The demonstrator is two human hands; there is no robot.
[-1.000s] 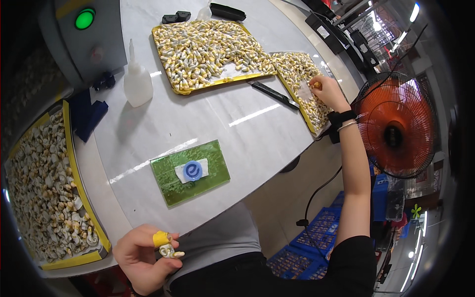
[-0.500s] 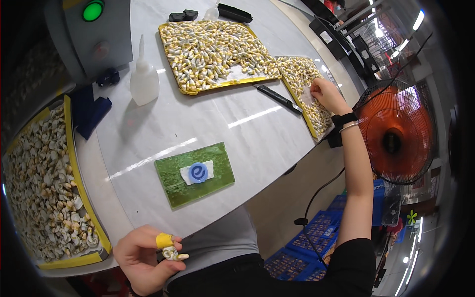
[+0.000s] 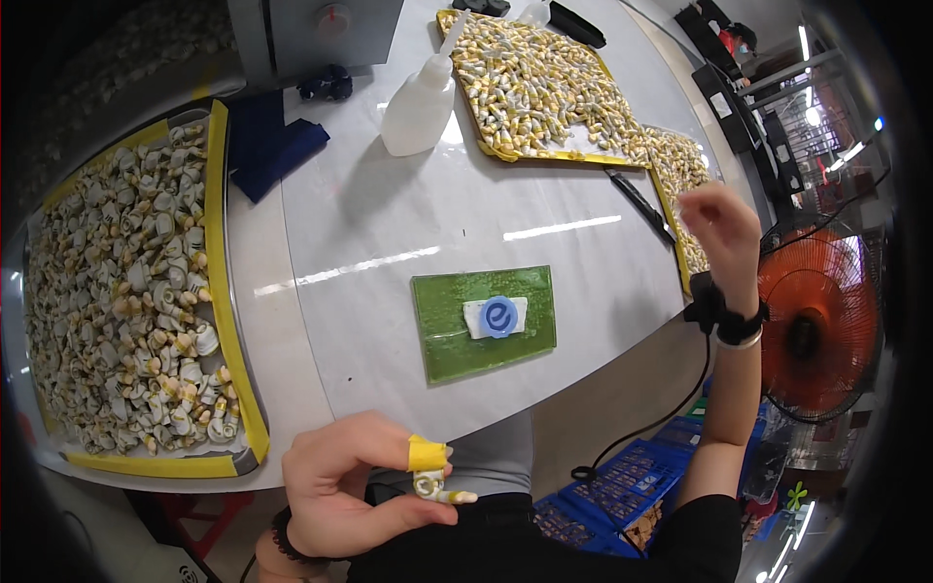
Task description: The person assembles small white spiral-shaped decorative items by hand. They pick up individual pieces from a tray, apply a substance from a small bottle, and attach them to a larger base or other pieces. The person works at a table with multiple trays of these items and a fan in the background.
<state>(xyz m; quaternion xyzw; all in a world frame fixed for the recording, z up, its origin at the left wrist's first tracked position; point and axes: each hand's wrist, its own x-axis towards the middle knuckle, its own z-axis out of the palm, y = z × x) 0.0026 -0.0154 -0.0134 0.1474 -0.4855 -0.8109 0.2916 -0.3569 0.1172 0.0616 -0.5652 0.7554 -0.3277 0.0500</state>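
Note:
My left hand (image 3: 355, 481), with yellow tape round the index finger, pinches a small coiled snail-shaped piece (image 3: 434, 486) at the table's near edge. It is whitish with a cream end sticking out. My right hand (image 3: 721, 228) hangs at the right over a tray of small striped yellow, white and grey pieces (image 3: 669, 155). Its fingers are curled together, and what they hold, if anything, is too small to make out. Between my hands lies a green board (image 3: 447, 355) bearing a white pad (image 3: 520, 313) and a blue disc with a dark swirl (image 3: 500, 317).
A yellow-edged tray of coiled pieces (image 3: 236, 350) stands left. A larger tray of striped pieces (image 3: 544, 157) lies far off, near a black knife-like tool (image 3: 641, 204). A squeeze bottle (image 3: 420, 112), dark blue cloth (image 3: 282, 160) and grey machine (image 3: 321, 44) stand behind; an orange fan (image 3: 812, 330) is right.
My right hand has lifted from among the striped pieces and drawn back toward me. The view has turned left, so the table things sit further right. My left hand still holds the snail-shaped piece.

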